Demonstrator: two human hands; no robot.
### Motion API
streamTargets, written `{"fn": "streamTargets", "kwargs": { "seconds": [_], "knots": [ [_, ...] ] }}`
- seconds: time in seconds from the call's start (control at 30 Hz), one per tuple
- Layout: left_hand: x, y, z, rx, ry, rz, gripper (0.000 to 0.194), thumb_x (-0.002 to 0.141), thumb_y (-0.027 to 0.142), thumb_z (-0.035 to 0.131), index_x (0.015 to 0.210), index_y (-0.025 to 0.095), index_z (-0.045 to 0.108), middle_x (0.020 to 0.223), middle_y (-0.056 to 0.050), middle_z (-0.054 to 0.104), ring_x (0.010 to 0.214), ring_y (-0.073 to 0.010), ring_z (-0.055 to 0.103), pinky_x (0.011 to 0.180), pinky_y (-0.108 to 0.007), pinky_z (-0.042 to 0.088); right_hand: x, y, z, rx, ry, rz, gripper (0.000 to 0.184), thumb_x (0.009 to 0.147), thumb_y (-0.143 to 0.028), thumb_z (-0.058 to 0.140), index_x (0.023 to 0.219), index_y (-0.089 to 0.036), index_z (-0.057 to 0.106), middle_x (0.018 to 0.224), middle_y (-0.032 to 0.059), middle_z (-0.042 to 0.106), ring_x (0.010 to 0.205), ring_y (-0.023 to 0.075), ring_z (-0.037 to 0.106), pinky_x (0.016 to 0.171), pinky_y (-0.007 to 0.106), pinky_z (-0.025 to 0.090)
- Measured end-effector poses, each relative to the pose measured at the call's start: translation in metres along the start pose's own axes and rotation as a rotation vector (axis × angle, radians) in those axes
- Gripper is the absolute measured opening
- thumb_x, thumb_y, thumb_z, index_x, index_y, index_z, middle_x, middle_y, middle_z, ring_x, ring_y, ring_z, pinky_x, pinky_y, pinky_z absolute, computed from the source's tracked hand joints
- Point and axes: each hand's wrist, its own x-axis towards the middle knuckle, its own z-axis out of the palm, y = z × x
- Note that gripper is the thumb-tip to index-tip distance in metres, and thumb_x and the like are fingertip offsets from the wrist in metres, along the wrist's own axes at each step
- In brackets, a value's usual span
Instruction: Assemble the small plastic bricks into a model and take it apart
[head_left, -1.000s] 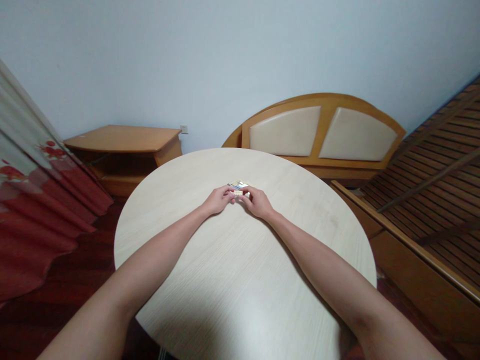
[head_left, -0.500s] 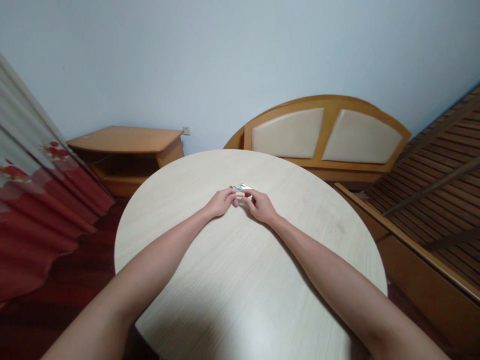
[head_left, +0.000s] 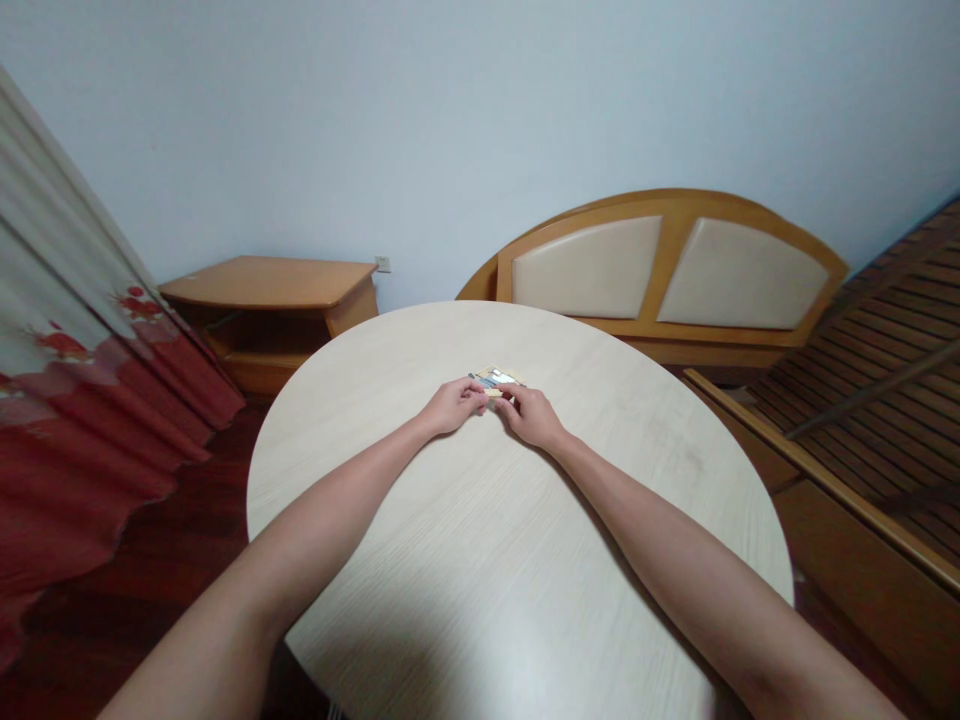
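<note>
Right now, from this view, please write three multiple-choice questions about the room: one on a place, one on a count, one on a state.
1. Where is the low wooden cabinet? A) left of the round table B) right of it C) on it
2. How many cream panels has the headboard? A) one B) two C) four
3. How are the hands? A) far apart B) meeting at a small flat printed item C) both off the table

1: A, it stands beyond the table's left side.
2: B, two show side by side.
3: B, the left hand and right hand meet there.
</note>
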Motion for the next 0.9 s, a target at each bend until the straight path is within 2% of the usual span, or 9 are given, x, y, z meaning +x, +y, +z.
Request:
{"fn": "streamTargets", "kwargs": {
  "seconds": [0.2, 0.37, 0.53, 0.67, 0.9],
  "knots": [
    [-0.001, -0.003, 0.000, 0.001, 0.002, -0.015, 0.030, 0.078, 0.035, 0.079, 0.093, 0.013, 0.065, 0.076, -0.002, 0.066, 0.067, -0.0120, 0.059, 0.064, -0.025, 0.045, 0.001, 0.000, 0.000, 0.006, -0.018, -0.019, 0.027, 0.093, -0.022, 0.060, 0.117, -0.020, 0.072, 0.095, 0.0068, 0.077, 0.077, 0.0193, 0.067, 0.074, 0.030, 0.048],
    [-0.002, -0.005, -0.001, -0.003, -0.005, -0.018, 0.032, 0.078, 0.037, 0.080, 0.094, 0.013, 0.067, 0.077, -0.003, 0.068, 0.069, -0.0135, 0.061, 0.063, -0.025, 0.045, 0.001, 0.001, 0.000, 0.006, -0.020, -0.025, 0.026, 0.093, -0.020, 0.061, 0.116, -0.020, 0.073, 0.094, 0.0064, 0.077, 0.077, 0.0191, 0.067, 0.074, 0.030, 0.048],
    [-0.001, -0.003, -0.001, 0.065, 0.006, 0.004, 0.022, 0.090, 0.033, 0.063, 0.097, 0.013, 0.067, 0.080, -0.005, 0.071, 0.073, -0.0149, 0.064, 0.068, -0.026, 0.046, 0.000, 0.000, -0.001, 0.021, -0.020, -0.010, 0.025, 0.095, -0.025, 0.062, 0.116, -0.020, 0.072, 0.091, 0.0058, 0.077, 0.071, 0.0176, 0.065, 0.070, 0.028, 0.047],
    [0.000, 0.000, -0.002, 0.155, 0.017, 0.029, 0.026, 0.096, 0.030, 0.050, 0.102, 0.014, 0.069, 0.077, -0.004, 0.071, 0.069, -0.0147, 0.061, 0.066, -0.025, 0.046, 0.000, -0.005, -0.002, 0.030, -0.008, -0.020, 0.023, 0.095, -0.029, 0.062, 0.113, -0.020, 0.073, 0.090, 0.0055, 0.077, 0.067, 0.0161, 0.063, 0.068, 0.027, 0.046],
    [-0.001, 0.002, -0.003, 0.175, 0.004, 0.030, 0.029, 0.098, 0.032, 0.048, 0.104, 0.012, 0.069, 0.077, -0.005, 0.071, 0.063, -0.0139, 0.057, 0.064, -0.025, 0.044, 0.000, -0.014, -0.005, 0.018, -0.035, -0.012, 0.022, 0.097, -0.033, 0.057, 0.096, -0.019, 0.075, 0.082, 0.0040, 0.073, 0.064, 0.0152, 0.058, 0.064, 0.026, 0.041]
  ]
}}
